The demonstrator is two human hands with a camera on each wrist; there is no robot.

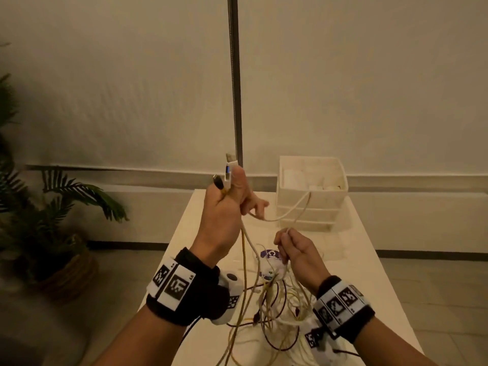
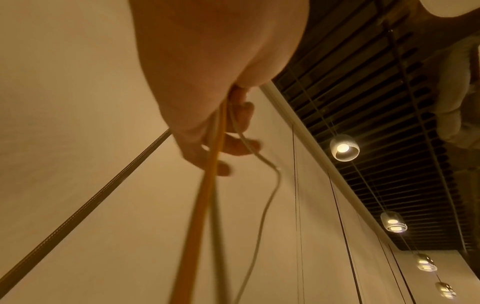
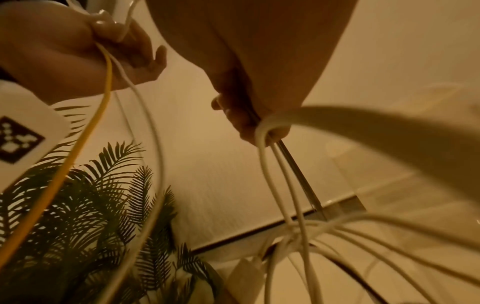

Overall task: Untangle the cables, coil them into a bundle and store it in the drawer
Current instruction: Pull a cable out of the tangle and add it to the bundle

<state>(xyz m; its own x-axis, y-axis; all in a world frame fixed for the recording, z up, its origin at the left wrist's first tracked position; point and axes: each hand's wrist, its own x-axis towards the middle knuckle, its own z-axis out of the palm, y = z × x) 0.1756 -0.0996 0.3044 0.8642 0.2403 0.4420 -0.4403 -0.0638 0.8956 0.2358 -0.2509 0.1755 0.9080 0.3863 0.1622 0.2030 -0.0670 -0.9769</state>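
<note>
My left hand (image 1: 229, 199) is raised above the table and grips a yellow cable (image 1: 243, 249) and a white cable (image 1: 252, 243), whose plug ends (image 1: 227, 173) stick up beside the thumb. From it the white cable loops right to my right hand (image 1: 290, 245), which pinches a bend of it lower down. In the left wrist view the left hand (image 2: 221, 131) is curled round both cables. In the right wrist view the right hand (image 3: 249, 119) holds the white loop (image 3: 262, 131). A tangle of white, yellow and dark red cables (image 1: 272, 305) lies on the table below both hands.
A white set of drawers (image 1: 311, 191) stands at the table's far right, all drawers closed. The white table (image 1: 182, 233) has its left edge near my left arm. A potted palm (image 1: 52, 207) stands on the floor to the left. A dark pole (image 1: 236, 83) rises behind.
</note>
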